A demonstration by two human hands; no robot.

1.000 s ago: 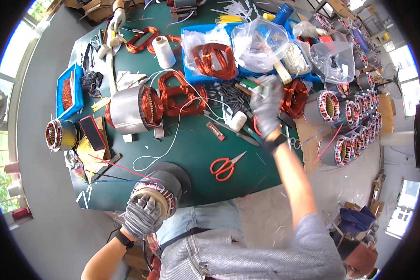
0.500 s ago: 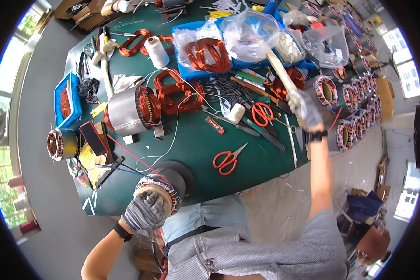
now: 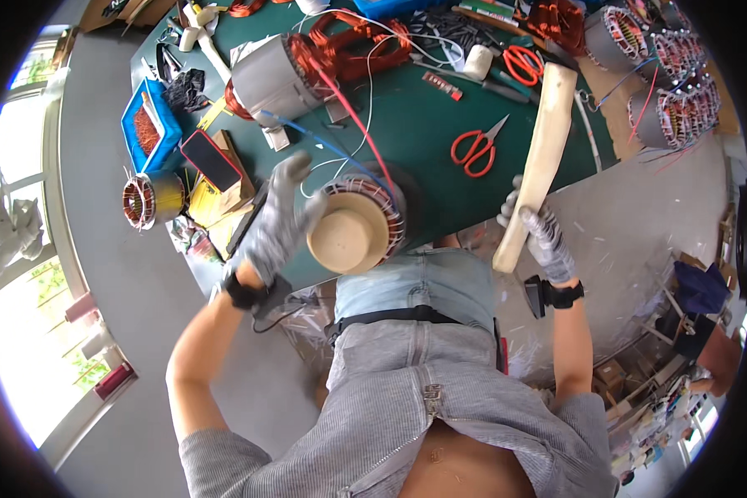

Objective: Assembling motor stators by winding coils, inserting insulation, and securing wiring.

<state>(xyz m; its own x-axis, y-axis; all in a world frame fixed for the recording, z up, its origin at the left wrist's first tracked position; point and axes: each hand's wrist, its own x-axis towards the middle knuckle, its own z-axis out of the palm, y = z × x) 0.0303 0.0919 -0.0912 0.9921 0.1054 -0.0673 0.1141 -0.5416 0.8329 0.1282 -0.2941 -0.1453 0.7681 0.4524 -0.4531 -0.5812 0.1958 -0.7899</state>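
My right hand (image 3: pixel 548 239), in a grey glove, is wrapped around the lower part of a long pale wooden club (image 3: pixel 548 124), which stands nearly upright past the table's front edge. My gloved left hand (image 3: pixel 280 217) is open, fingers stretched, just left of a round wooden block (image 3: pixel 344 235). The block sits in the near end of a motor stator (image 3: pixel 388 199) whose laced copper windings show around it. A red lead and a blue lead run from the stator's far side. Whether the left fingertips touch the block, I cannot tell.
Behind the stator lies a larger grey stator (image 3: pixel 270 79) with copper coils. Red-handled scissors (image 3: pixel 476 153) are on the green table (image 3: pixel 427 195). To the left are a phone (image 3: pixel 211 160), a blue tray (image 3: pixel 168 137) and a small stator (image 3: pixel 144 202). Finished stators (image 3: pixel 685 108) stand right.
My right hand has brought the wooden club down and nearer from the far right. My left hand has let go of the wooden block and opened. The view has shifted.
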